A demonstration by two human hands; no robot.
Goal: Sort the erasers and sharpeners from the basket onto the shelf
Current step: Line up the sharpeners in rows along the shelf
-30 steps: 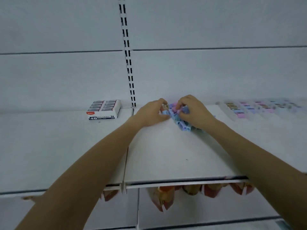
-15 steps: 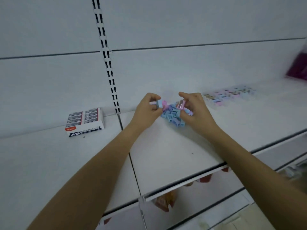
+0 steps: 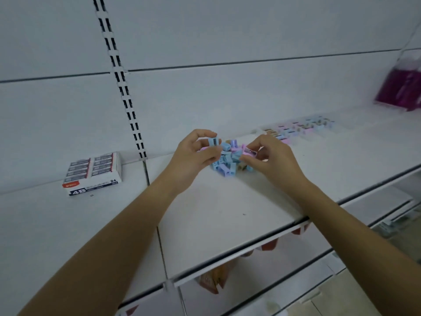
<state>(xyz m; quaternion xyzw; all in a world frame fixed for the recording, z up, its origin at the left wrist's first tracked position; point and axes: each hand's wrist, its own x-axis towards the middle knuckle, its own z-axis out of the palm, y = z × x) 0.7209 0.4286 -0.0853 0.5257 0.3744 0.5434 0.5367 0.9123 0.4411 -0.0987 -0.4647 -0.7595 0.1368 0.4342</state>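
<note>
Left hand (image 3: 193,156) raised over the white metal shelf (image 3: 227,208); its fingers (image 3: 200,134) pinch a small pale-blue plastic sharpener (image 3: 214,142), slot towards my camera; right hand (image 3: 271,160) close beside it, fingers pinching a small pink plastic sharpener (image 3: 249,152); between the two hands a loose heap of blue and lilac sharpeners (image 3: 225,165) lies on the shelf, near the back panel; further right, a blurred row of pastel sharpeners (image 3: 298,128); far left, well apart, a white cardboard eraser box marked 4B (image 3: 93,173) lies flat.
</note>
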